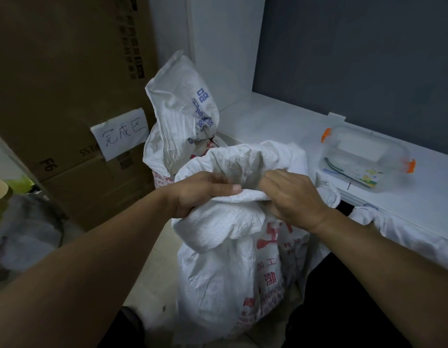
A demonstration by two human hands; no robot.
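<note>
Woven sack [225, 259] is standing upright because we are clamping our left hand [200, 194] and right hand [293, 199] on its rolled rim, likely holding the mouth open.

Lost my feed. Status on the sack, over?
Left hand, right hand gripping rolled mouth of white woven sack. Sack upright on floor. Second sack behind, table at right, neither blocking.

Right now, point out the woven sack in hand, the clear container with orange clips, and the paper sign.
woven sack [218, 272]: head view, crumpled front below the mouth.
clear container with orange clips [391, 146]: head view, transparent upper wall.
paper sign [121, 133]: head view, its handwritten middle.
</note>
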